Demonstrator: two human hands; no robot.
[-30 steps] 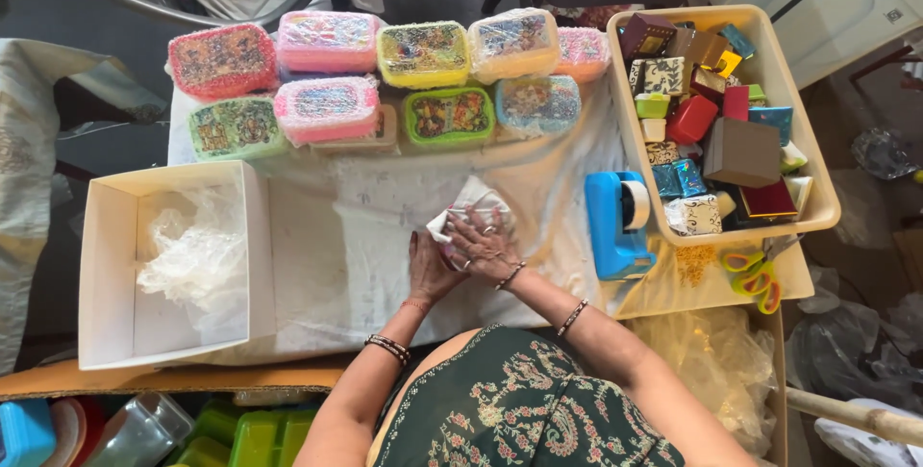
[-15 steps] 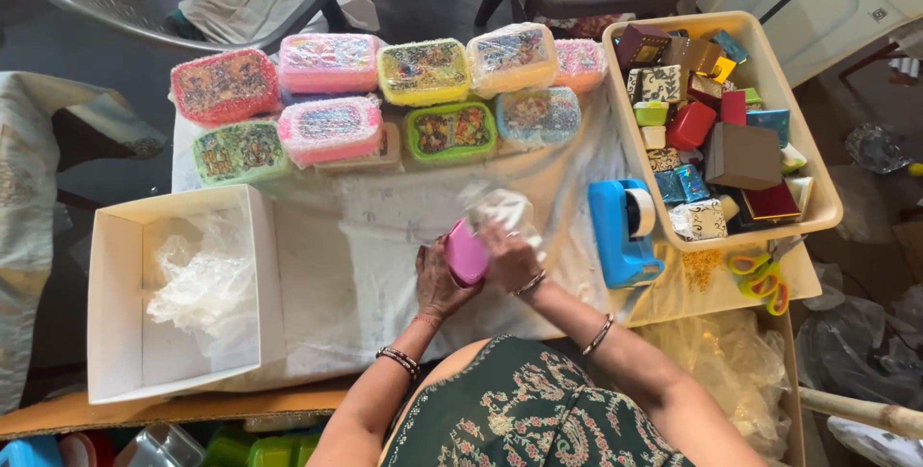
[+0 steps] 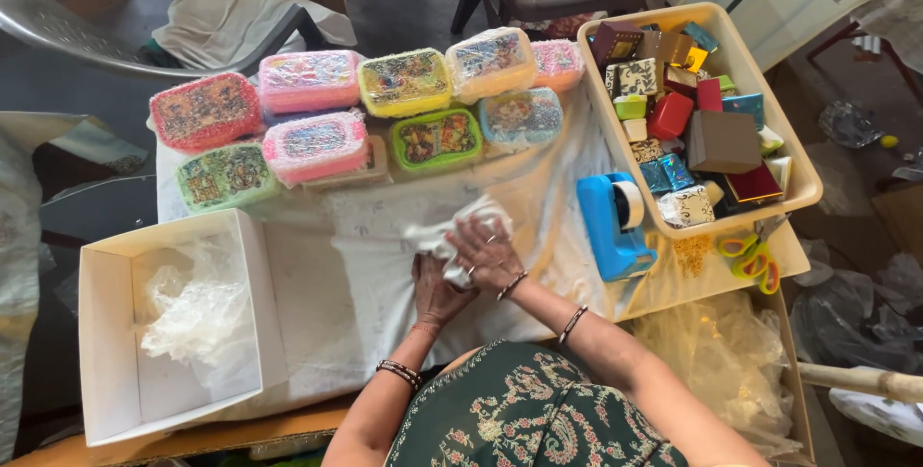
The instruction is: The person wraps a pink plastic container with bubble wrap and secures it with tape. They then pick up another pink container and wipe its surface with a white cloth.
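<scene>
White cloth covers the worktop, and both hands press on a small bundle wrapped in crinkly white plastic at its middle. The right hand lies flat-fingered over the bundle, gripping it; the left hand clasps its near edge from below. A blue tape dispenser sits just right of them. An open white cardboard box holding loose clear plastic stands well to the left. Colourful wrapped lunch boxes line the far edge.
</scene>
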